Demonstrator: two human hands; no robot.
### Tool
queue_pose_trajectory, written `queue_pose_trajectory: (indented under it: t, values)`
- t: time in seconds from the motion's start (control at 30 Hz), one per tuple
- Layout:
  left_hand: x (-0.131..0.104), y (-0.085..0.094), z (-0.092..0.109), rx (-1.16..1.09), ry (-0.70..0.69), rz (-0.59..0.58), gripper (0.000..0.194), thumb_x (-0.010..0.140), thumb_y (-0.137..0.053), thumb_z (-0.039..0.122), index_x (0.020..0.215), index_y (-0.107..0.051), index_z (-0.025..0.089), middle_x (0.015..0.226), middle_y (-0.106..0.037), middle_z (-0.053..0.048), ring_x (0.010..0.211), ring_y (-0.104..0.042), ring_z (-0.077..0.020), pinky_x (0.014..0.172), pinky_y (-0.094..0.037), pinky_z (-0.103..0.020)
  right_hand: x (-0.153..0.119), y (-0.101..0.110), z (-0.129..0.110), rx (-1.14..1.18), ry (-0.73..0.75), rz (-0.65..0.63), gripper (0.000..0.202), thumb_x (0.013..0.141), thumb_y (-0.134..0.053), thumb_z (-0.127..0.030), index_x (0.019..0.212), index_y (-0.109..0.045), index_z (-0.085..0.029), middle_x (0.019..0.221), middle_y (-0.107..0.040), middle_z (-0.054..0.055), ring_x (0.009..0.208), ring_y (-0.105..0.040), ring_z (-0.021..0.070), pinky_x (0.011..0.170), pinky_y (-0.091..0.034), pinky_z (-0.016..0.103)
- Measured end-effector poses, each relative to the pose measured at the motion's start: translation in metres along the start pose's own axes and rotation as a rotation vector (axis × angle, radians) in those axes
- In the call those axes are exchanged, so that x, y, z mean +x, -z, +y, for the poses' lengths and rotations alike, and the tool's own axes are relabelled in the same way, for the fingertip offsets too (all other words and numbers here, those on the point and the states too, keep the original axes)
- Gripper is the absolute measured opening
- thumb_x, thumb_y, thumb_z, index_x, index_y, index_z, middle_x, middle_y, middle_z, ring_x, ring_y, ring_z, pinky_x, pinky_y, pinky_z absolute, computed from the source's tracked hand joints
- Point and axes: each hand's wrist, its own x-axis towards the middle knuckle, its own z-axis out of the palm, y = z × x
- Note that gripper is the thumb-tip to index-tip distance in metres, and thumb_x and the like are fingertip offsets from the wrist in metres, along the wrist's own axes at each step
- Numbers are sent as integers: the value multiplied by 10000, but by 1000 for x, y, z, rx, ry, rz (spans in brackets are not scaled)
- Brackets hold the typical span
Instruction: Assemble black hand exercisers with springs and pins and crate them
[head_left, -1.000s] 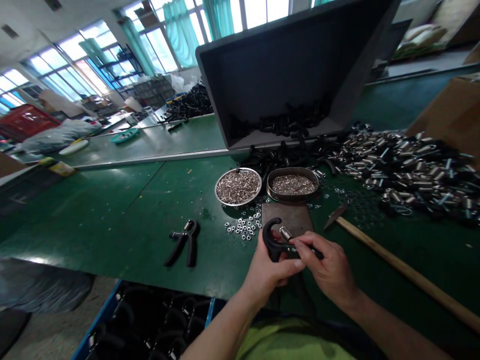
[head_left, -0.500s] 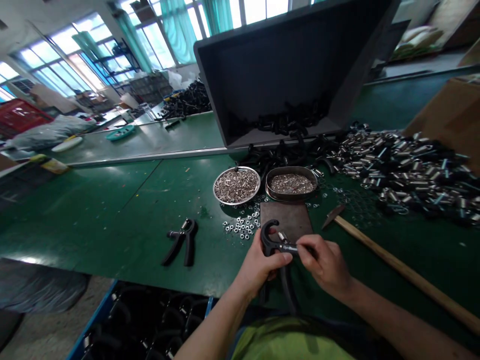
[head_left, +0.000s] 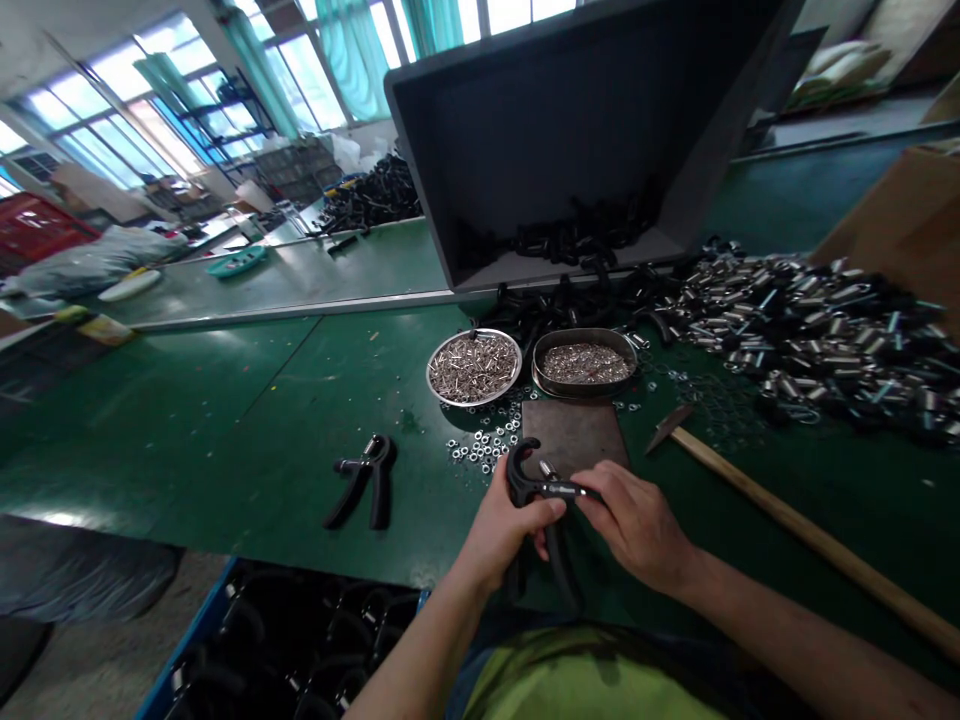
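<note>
Between my hands is a black hand grip strengthener with a curved hook top and light lettering on its arm. My left hand is closed around it below the hook, thumb along the front. The fingers of my right hand pinch the right end of its lettered arm. A small metal spring shows just above that arm. Behind it lies a flat metal plate. A second hand grip rests on the green bench to the left, apart from my hands.
A round dish of metal pins and an oval tin of small parts stand behind the plate, near loose nuts. A hammer lies right. Beyond are a grey bin and heaped springs. A blue crate sits below.
Both hands have shifted slightly left with the hand grip, whose hook has turned a little. My right hand still pinches the arm's end.
</note>
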Motion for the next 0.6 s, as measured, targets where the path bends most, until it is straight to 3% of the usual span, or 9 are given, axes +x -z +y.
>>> queue_pose_trajectory:
  t: [0.07, 0.13, 0.2, 0.23, 0.3, 0.37, 0.43, 0.53, 0.6]
  values:
    - [-1, -1, 0, -32, 16, -20, 661, 683, -696, 332, 1237, -355, 218, 667, -538, 56, 398, -457, -81, 387, -442, -231, 0, -3, 1, -2, 46, 54, 214, 808, -539, -439, 827, -557, -227, 702, -590, 26, 662, -578, 165, 614, -471, 292]
    - [-2, -1, 1, 93, -72, 83, 703, 657, -719, 305, 1255, -355, 238, 747, -574, 32, 478, -521, -103, 458, -484, -248, 0, -10, 3, 140, -220, 37, 229, 855, -456, -453, 833, -503, -230, 587, -503, -26, 499, -500, 124, 467, -411, 241]
    - [-3, -1, 3, 270, -201, 220, 758, 617, -750, 262, 1270, -363, 264, 850, -603, 5, 626, -587, -137, 562, -515, -257, 1, -15, 4, 337, -576, -61, 284, 890, -353, -495, 846, -454, -233, 473, -325, -97, 344, -308, 90, 339, -261, 194]
    - [-3, 0, 3, 319, -231, 245, 775, 609, -756, 248, 1277, -363, 275, 873, -606, 2, 668, -594, -145, 583, -517, -254, 1, -16, 3, 408, -682, -124, 318, 894, -319, -525, 855, -443, -234, 450, -255, -117, 317, -230, 84, 317, -207, 184]
    - [-3, 2, 3, 273, -185, 188, 743, 638, -737, 258, 1275, -356, 273, 816, -594, 18, 612, -572, -130, 528, -503, -239, 0, -13, 1, 406, -653, -197, 355, 874, -356, -564, 910, -466, -229, 463, -312, -107, 335, -277, 87, 328, -250, 187]
    - [-2, 4, 1, 125, -84, 88, 677, 681, -707, 280, 1255, -349, 251, 709, -552, 52, 481, -498, -93, 435, -462, -218, -2, -8, -1, 257, -424, -164, 373, 822, -477, -572, 953, -514, -224, 618, -520, -31, 493, -481, 114, 443, -398, 221]
    - [-2, 6, 0, 42, -41, 37, 665, 693, -703, 280, 1250, -343, 235, 668, -531, 67, 433, -457, -75, 401, -445, -209, -3, -3, -2, 155, -331, -128, 371, 810, -510, -562, 962, -541, -226, 753, -593, 13, 638, -557, 137, 558, -453, 244]
    - [-4, 10, 3, 111, -83, 20, 774, 671, -730, 245, 1316, -302, 264, 714, -558, 52, 480, -493, -86, 409, -448, -199, 1, 1, 1, 272, -585, -296, 454, 877, -327, -615, 968, -530, -219, 523, -469, -47, 431, -435, 114, 439, -398, 237]
    - [-6, 13, 8, 189, -121, 1, 850, 664, -739, 216, 1362, -262, 300, 791, -583, 35, 533, -517, -87, 448, -455, -191, 8, 1, 5, 396, -687, -441, 524, 866, -305, -657, 982, -534, -199, 509, -466, -50, 405, -417, 107, 391, -366, 224]
